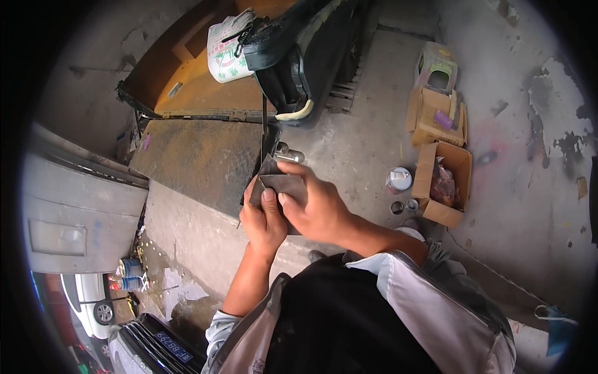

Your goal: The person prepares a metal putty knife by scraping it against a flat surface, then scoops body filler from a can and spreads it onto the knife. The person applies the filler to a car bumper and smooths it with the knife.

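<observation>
Both of my hands meet in front of my chest around a dark grey, folded sheet of sandpaper (288,185). My left hand (263,225) pinches its near left part, thumb pointing up along it. My right hand (321,209) grips the right side, with the forefinger stretched over the top and the thumb against the fold. Just beyond the fingers is a shiny metal cylinder-shaped piece (291,154) beside a dark upright bar; what it belongs to is partly hidden.
A black moulded car part (283,68) stands ahead, with a white printed bag (229,50) by it. Behind lies a rusty metal bed (205,87) with a lowered flap (199,159). To the right are an open cardboard box (458,168) and a lidded tin (399,179). Cars (93,299) stand lower left.
</observation>
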`<state>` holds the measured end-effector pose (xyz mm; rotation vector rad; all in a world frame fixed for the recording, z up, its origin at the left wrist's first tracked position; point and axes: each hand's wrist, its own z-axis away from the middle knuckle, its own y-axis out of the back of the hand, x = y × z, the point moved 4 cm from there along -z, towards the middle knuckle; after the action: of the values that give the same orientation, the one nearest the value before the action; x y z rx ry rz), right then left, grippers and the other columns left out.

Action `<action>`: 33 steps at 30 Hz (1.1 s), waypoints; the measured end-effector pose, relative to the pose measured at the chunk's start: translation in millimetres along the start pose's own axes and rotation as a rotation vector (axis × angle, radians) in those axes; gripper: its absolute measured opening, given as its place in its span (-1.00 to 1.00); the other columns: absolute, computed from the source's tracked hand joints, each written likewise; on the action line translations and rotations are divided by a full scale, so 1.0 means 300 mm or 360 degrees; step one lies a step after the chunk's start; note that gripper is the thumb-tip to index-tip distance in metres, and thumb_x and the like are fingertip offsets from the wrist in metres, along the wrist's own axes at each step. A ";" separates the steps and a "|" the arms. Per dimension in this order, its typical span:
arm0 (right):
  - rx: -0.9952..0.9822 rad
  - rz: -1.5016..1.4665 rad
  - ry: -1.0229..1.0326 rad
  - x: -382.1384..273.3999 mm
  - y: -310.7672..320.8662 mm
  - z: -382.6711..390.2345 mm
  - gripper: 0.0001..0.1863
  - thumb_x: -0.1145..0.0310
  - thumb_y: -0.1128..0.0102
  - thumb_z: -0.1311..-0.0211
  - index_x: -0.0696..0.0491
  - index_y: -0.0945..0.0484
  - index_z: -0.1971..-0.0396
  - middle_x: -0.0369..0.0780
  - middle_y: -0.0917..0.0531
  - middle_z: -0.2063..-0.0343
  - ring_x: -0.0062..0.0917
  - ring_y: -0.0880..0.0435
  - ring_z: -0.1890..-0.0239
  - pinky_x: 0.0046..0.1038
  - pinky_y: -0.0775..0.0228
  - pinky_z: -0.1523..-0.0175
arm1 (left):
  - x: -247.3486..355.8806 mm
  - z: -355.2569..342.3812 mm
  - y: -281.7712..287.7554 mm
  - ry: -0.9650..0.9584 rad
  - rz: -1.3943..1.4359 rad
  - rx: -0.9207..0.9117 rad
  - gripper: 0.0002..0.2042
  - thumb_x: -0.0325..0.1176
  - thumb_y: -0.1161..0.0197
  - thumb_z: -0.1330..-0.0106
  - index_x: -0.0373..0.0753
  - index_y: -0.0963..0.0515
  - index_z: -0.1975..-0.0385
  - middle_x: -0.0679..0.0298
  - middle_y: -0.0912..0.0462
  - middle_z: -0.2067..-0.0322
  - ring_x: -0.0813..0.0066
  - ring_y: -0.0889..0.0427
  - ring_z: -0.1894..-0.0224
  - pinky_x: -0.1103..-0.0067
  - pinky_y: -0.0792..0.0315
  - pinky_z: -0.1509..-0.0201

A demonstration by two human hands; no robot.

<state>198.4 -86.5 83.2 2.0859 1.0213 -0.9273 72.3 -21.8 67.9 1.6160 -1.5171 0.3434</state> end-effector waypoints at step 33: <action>-0.0146 0.0039 0.0029 0.028 -0.059 -0.001 -0.42 0.42 -0.16 -0.17 0.08 -0.20 -0.20 0.08 -0.62 0.50 0.03 -0.65 0.41 -0.12 -0.50 0.33 | -0.125 0.021 -0.048 0.1004 0.1425 -0.0281 -0.13 0.44 0.38 -0.31 -0.29 -0.33 -0.21 0.20 -0.51 -0.10 0.32 -0.49 -0.11 0.39 -0.31 -0.26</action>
<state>187.5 -74.0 72.6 2.0295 1.0262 -0.8356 75.0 -3.1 32.0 0.5094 -1.5998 1.0552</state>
